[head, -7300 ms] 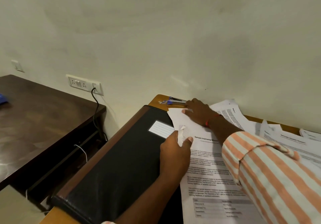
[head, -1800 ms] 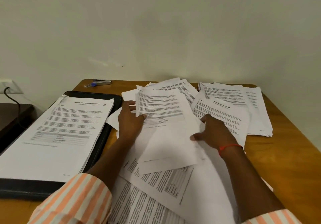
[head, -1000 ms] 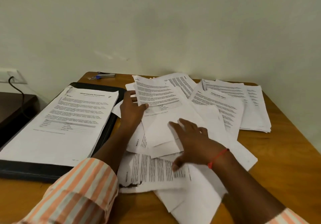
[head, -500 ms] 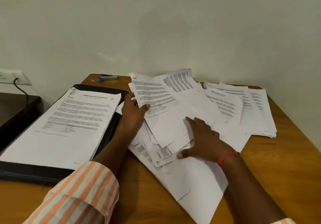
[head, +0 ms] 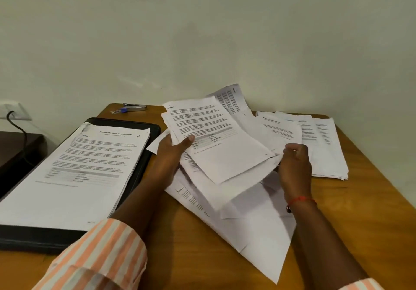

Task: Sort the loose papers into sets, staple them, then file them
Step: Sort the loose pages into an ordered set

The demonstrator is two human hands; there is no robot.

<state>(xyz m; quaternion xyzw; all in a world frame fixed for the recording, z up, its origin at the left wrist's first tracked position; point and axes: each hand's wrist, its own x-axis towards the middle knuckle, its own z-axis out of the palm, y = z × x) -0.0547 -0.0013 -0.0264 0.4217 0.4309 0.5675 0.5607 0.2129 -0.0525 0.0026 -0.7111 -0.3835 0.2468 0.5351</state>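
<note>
Head view: the left hand (head: pixel 172 149) grips a bundle of papers (head: pixel 216 136) by its left edge, the right hand (head: pixel 295 163) pinching its right corner over the table (head: pixel 371 211).

The black flat folder (head: pixel 40 238) lies along the left edge of the brown wooden desk (head: pixel 371 211), with a white stack of printed sheets (head: pixel 74 172) on it. Behind the folder, in the far left corner, lies the small metal stapler (head: pixel 134 109). The loose white papers (head: pixel 254 226) cover the middle; another white paper pile (head: pixel 326 154) lies right of them.
</note>
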